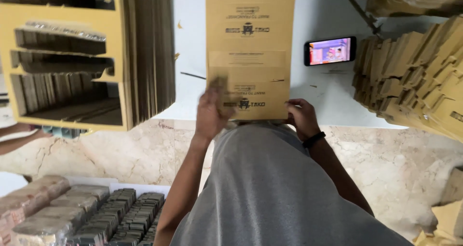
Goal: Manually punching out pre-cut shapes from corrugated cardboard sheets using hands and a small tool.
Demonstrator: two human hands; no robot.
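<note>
A flat yellow-brown cardboard sheet [250, 48] lies on the white worktop [328, 94], reaching from its far edge to its near edge, in the middle. The left hand [211, 115] presses on the near left corner of the sheet; it is blurred, so I cannot tell if the grip is clenched or released. The right hand [301, 116], with a black band on the wrist, has its grip around the near right corner of the sheet. A phone [330, 50] with a lit screen lies just beside the sheet, to the right. Stacks of folded cardboard [415, 77] stand at the right edge, and a bigger stack [144, 48] at the left edge.
</note>
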